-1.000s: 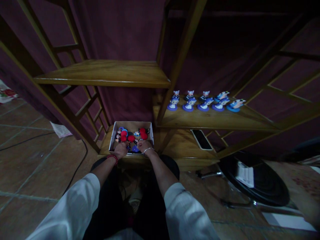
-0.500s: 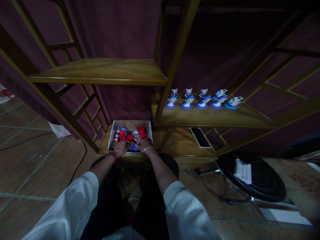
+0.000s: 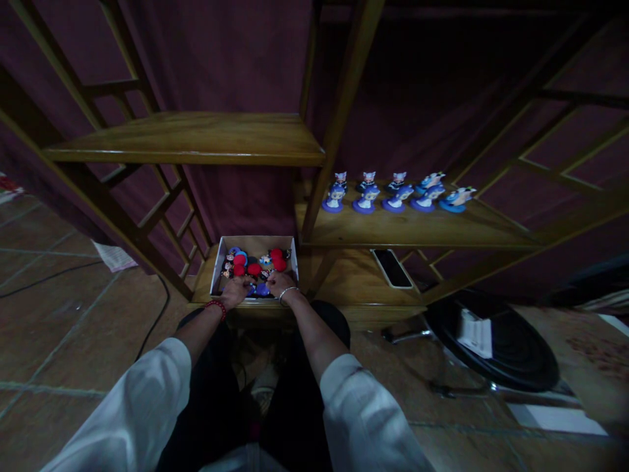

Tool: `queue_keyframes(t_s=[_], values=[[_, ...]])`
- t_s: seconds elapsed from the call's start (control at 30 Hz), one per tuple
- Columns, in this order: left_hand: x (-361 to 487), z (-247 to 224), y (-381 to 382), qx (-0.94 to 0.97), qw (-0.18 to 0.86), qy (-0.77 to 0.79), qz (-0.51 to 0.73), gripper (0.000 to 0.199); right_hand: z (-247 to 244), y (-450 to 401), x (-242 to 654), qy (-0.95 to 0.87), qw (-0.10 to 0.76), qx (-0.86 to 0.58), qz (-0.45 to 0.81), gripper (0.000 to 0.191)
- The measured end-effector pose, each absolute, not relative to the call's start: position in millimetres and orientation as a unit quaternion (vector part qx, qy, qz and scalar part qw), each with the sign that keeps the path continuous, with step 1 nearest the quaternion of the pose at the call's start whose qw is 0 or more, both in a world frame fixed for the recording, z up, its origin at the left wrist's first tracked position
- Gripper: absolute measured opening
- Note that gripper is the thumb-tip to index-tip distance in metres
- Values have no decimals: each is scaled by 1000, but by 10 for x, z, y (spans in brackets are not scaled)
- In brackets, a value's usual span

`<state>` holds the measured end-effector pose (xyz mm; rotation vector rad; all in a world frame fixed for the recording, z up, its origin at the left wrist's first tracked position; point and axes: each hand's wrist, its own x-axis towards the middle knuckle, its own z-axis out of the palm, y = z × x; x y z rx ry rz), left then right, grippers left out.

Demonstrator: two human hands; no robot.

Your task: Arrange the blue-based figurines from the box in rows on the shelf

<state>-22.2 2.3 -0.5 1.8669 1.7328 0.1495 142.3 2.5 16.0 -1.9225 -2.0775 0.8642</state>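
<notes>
A shallow cardboard box (image 3: 215, 275) with white sides sits on the low shelf before my knees. Inside lie several small figurines, some with red rounded parts (image 3: 254, 269), others with blue or purple bases (image 3: 263, 289). My left hand (image 3: 236, 289), a red bead bracelet at its wrist, reaches over the front left of the box with fingers curled down among the figurines. Opposite it, my right hand (image 3: 278, 283) wears a silver bangle and has its fingers bent together by a dark figurine. Whatever the fingertips of either hand grip is too small and dark to make out.
Several purple- and blue-based figurines (image 3: 364, 200) stand in two rows on the right-hand shelf (image 3: 417, 233). A phone (image 3: 393, 269) lies on the lower shelf. A wooden upright (image 3: 339, 124) divides the bays. On the right, a black round stool (image 3: 521, 354) holds a white object (image 3: 476, 334).
Both hands stay at the front of the box with small finger movements among the figurines. The whole view has shifted slightly. Figurines on the shelf keep their places.
</notes>
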Motion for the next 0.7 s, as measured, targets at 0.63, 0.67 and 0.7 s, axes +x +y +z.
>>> queue_keyframes(t_s=[0.63, 0.67, 0.7], values=[[-201, 27, 12, 669, 324, 658, 118, 28, 14, 43, 1424, -708, 117, -627, 304, 27], [-200, 23, 14, 667, 327, 658, 121, 28, 10, 42, 1423, -708, 117, -627, 303, 27], [-199, 18, 16, 664, 332, 658, 126, 28, 9, 41, 1421, -707, 116, -629, 302, 27]])
